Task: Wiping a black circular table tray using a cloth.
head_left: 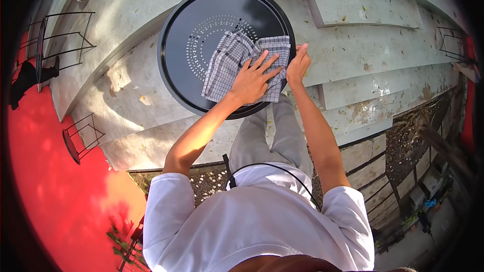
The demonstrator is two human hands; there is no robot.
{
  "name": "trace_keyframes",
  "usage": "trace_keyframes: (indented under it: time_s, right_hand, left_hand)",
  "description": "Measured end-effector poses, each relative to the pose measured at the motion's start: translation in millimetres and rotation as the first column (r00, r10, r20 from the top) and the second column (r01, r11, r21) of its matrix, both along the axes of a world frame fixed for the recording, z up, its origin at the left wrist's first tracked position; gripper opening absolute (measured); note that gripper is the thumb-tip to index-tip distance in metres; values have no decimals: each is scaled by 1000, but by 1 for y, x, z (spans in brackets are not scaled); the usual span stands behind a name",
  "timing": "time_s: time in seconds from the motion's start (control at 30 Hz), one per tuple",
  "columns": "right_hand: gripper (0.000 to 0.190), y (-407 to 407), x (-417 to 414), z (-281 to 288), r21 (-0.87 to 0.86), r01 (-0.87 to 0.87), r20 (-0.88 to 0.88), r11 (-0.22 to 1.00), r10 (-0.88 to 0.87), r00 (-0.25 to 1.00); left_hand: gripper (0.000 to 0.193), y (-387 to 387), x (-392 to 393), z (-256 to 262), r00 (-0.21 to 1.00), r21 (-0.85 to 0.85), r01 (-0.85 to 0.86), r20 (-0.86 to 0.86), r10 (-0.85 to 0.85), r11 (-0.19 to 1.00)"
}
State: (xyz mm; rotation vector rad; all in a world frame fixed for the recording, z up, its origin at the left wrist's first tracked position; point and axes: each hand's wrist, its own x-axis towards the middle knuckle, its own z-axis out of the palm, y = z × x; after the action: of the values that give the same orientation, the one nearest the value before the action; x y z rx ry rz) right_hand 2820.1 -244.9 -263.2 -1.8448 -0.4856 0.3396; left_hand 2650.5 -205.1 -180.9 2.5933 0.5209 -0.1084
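Note:
A round black metal tabletop [211, 3] with a raised rim and a ring pattern of pale dots lies before me. Spread over its near right part is a checkered black-and-white cloth [223, 70], creased and partly folded. My left hand [254, 82] rests flat on this cloth, palm down, fingers spread. At the right edge, my right hand [298, 65] has its fingers curled around the tabletop's rim, close beside the cloth. Whatever supports the tabletop is hidden beneath it.
Worn pale concrete steps [359, 49] surround the table, with a raised block [363, 3] at the upper right. Thin-framed black metal furniture [68, 37] and a small round-seated stool [72, 146] stand on the left. Stone slabs [363, 153] lie at the lower right.

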Motion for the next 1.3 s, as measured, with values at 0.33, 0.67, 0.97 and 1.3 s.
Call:
trace_keyframes:
  time_s: [0.33,0.67,0.97,1.3]
  right_hand:
    - [64,1,0,0,-34,-15,-2,999,14,1000]
    - [61,0,-1,13,-97,-29,-79,995,22,997]
    - [62,1,5,2,-89,-34,-105,995,25,994]
    - [61,1,-1,5,-70,-41,-58,997,37,998]
  left_hand:
    - [61,100,59,-43,899,195,-432,172,403,881]
    - [53,-2,-15,-3,1000,72,-28,9,28,997]
    - [66,-20,-45,-1,891,149,-443,-38,453,884]
    - [72,92,9,-25,812,175,-569,270,517,803]
